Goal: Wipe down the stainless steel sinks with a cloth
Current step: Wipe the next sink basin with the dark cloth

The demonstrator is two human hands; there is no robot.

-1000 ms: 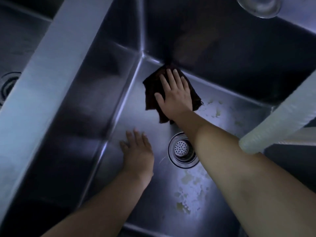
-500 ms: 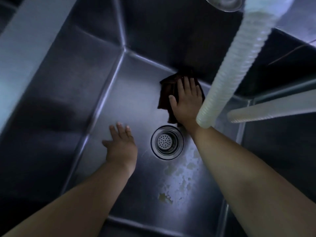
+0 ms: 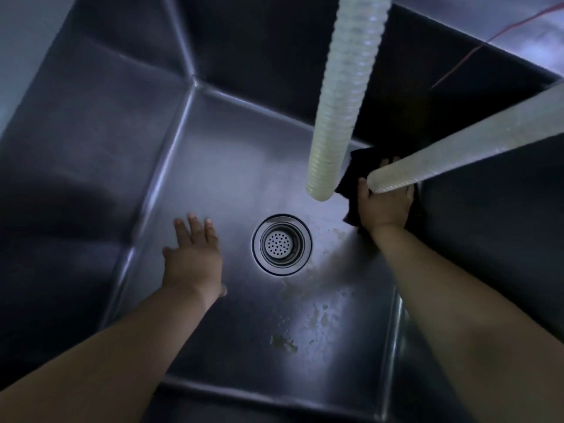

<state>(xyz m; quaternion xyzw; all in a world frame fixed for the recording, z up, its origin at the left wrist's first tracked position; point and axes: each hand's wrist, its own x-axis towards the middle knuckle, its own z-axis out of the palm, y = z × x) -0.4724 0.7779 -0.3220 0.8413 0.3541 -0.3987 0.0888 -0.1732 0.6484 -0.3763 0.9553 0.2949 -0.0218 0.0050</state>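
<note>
Sink walls: the sink [image 3: 91, 166] is seen from above as a deep steel basin; its left wall slopes down to a bright seam, and the far wall meets it in the upper left corner.
Open floor: a broad bare stretch of floor is left between the left hand [image 3: 192, 261] and the far wall; the right side is crowded by two hoses.
Hoses: a ribbed pale hose [image 3: 341, 96] hangs down from the top edge, its mouth above the floor just left of the cloth; a second hose [image 3: 457, 154] crosses in from the right and covers the fingers of the right hand.
Cloth: the dark cloth [image 3: 351, 178] is pressed into the far right corner of the floor, under the right hand [image 3: 384, 206].
Right grip: the palm is laid on the cloth; finger curl cannot be told behind the hose.
Left grip: fingers are spread flat on the floor, nothing held.
Change: half a second earlier the cloth was nearer the middle of the far wall; it has been slid rightward into the corner.
Contents: a round drain strainer [image 3: 281, 244] is set mid-floor; pale residue patches [image 3: 317, 315] lie on its near side.
</note>
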